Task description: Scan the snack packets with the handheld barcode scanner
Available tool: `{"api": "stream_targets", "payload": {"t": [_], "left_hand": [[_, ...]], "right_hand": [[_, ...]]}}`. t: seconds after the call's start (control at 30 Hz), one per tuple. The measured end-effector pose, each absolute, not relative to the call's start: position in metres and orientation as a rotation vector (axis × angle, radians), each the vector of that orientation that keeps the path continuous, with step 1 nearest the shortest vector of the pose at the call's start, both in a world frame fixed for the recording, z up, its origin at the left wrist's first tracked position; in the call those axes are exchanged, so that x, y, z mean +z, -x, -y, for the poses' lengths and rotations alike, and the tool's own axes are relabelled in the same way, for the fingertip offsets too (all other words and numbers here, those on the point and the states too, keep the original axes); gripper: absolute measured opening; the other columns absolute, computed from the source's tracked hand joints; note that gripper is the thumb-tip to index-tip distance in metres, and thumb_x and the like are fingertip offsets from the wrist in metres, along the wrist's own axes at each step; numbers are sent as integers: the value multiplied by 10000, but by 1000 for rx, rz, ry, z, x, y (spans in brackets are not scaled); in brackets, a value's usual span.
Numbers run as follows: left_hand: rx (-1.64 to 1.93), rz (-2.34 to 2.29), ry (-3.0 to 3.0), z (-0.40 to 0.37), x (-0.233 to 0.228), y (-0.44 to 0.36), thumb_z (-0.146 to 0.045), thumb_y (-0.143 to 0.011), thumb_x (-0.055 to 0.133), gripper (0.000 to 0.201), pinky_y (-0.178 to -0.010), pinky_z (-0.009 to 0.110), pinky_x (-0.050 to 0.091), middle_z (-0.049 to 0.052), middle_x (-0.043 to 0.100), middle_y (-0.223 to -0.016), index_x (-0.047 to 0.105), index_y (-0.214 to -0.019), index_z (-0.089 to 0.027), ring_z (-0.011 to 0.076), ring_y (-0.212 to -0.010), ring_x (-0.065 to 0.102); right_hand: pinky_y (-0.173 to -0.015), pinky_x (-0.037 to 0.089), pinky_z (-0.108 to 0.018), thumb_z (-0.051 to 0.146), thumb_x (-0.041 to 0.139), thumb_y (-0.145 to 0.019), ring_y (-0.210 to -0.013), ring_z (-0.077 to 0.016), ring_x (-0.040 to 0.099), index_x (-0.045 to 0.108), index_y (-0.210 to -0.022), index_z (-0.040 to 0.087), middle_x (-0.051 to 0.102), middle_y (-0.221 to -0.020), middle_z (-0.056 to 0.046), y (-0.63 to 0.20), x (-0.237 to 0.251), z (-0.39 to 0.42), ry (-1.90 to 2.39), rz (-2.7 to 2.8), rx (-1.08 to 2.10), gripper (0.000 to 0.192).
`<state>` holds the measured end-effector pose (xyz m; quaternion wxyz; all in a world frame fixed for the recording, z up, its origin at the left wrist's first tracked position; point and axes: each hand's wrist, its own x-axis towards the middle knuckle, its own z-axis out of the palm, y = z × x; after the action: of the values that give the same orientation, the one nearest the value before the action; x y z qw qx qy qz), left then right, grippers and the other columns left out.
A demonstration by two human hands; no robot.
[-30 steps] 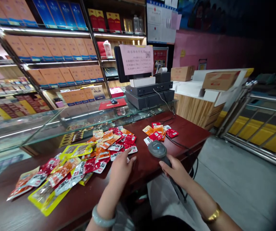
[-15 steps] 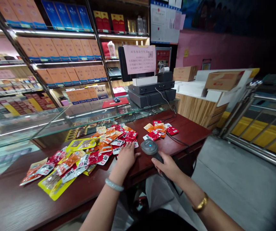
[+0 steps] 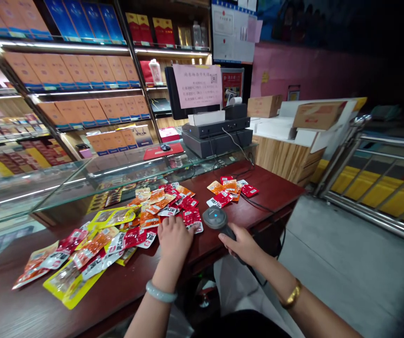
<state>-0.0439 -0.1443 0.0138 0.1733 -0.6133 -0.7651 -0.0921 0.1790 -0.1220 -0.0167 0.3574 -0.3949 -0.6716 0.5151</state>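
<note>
My left hand (image 3: 174, 238), a pale bangle on its wrist, is at the right front of a pile of snack packets (image 3: 151, 220). Its fingers are bent over the pile's edge. The thumb lies on a red snack packet (image 3: 192, 217) beside the index finger; the fingertips are partly hidden. My right hand (image 3: 243, 244), with a gold bracelet on its wrist, is closed around the handle of a grey barcode scanner (image 3: 215, 218). A blue light shows on the scanner's head, which is over the dark red table. A smaller group of packets (image 3: 230, 190) lies beyond the scanner.
Behind the table (image 3: 131, 293) runs a glass display counter (image 3: 64, 188). A cash drawer (image 3: 219, 142) and a monitor with a pink sign (image 3: 198, 87) stand on it. Shelves of boxes (image 3: 71, 70) rise behind. A metal railing (image 3: 374, 213) is at the right.
My left hand has shifted left and its fingers have bent. The red packet by the thumb now lies nearer me, apart from its neighbours. My right hand still holds the scanner; the view has turned slightly.
</note>
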Motion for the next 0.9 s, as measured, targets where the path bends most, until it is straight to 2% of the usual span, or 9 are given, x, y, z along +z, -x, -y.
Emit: {"api": "stream_targets", "payload": {"t": [0.07, 0.13, 0.23, 0.37, 0.5, 0.67, 0.77, 0.9], "left_hand": [[-214, 2165, 1727, 140, 8, 41, -682, -892, 587, 629, -950, 515, 446, 242, 681, -1127, 720, -1042, -86, 420, -1120, 578], [-194, 2189, 1761, 135, 4, 40, -684, -902, 565, 634, -953, 525, 443, 242, 671, -1150, 708, -1050, -85, 420, -1137, 574], [-185, 2252, 1806, 128, 4, 41, -645, -918, 566, 578, -946, 520, 447, 235, 675, -1179, 690, -1051, -96, 421, -1171, 577], [-232, 2331, 1860, 123, 9, 38, -510, -876, 700, 478, -950, 473, 452, 217, 722, -1106, 638, -1112, -99, 404, -1183, 614], [-494, 2475, 1959, 118, 9, 34, -369, -881, 732, 465, -866, 386, 476, 172, 761, -1049, 544, -1228, -124, 339, -1022, 717], [-1023, 2633, 1857, 106, 4, 33, -316, -901, 714, 352, -819, 331, 487, 152, 751, -1162, 507, -1160, -200, 309, -1079, 725], [-1144, 2613, 1837, 101, 4, 32, -299, -884, 729, 343, -820, 330, 487, 147, 747, -1160, 512, -1135, -210, 309, -1077, 726], [-1192, 2556, 1870, 98, 1, 31, -302, -867, 742, 332, -788, 325, 484, 97, 756, -1023, 524, -1104, -221, 294, -979, 739]], "right_hand": [[-442, 418, -226, 451, 634, -938, -429, -118, 512, 617, -991, 200, 536, -554, 80, -182, -18, 122, 1031, 1727, 1323, 257], [-439, 420, -228, 462, 635, -936, -439, -120, 511, 622, -1003, 201, 544, -575, 73, -185, -20, 122, 1048, 1721, 1306, 270], [-446, 422, -225, 480, 633, -937, -452, -118, 513, 620, -997, 202, 547, -588, 67, -190, -23, 119, 1064, 1721, 1282, 285], [-431, 406, -223, 477, 642, -924, -439, -116, 506, 607, -975, 198, 547, -579, 62, -190, -23, 113, 1079, 1702, 1307, 286], [-432, 404, -222, 471, 644, -913, -438, -114, 495, 609, -963, 198, 535, -559, 65, -186, -20, 109, 1057, 1693, 1289, 280], [-426, 411, -220, 485, 609, -913, -416, -109, 500, 589, -983, 198, 534, -550, 81, -182, -15, 103, 1036, 1647, 1314, 295], [-415, 406, -216, 497, 600, -909, -406, -107, 498, 576, -969, 202, 536, -545, 84, -181, -9, 100, 1022, 1645, 1316, 302], [-422, 404, -216, 493, 579, -921, -399, -106, 492, 557, -930, 208, 516, -512, 92, -180, 0, 99, 993, 1656, 1276, 286]]}}
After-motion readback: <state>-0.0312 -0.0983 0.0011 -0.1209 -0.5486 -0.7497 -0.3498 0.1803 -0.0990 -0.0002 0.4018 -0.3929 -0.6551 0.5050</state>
